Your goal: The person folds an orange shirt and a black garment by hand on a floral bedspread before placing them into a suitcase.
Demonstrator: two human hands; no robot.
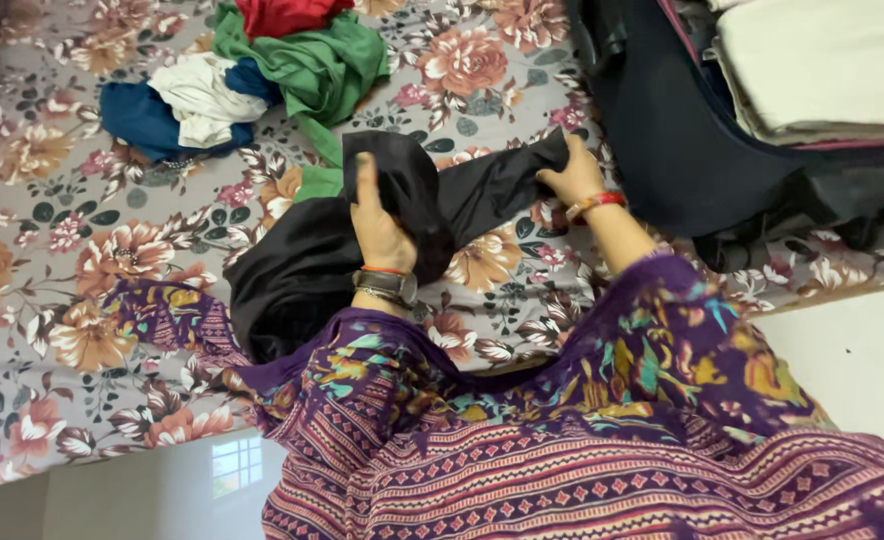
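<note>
A black garment (302, 265) lies crumpled on a floral bedsheet (82, 250). My left hand (377, 225), with a watch on the wrist, presses against the middle of the garment with its fingers pointing away from me, and a fold of cloth wraps around it. My right hand (570, 178), with a red bangle on the wrist, grips the garment's right end and pulls it taut between the hands. My purple patterned sleeves fill the lower part of the view.
A heap of green, red, white and blue clothes (252, 80) sits at the far left. Dark fabric (682, 140) and a folded cream cloth (822, 65) lie at the far right. The bed's near edge meets pale floor (862, 360).
</note>
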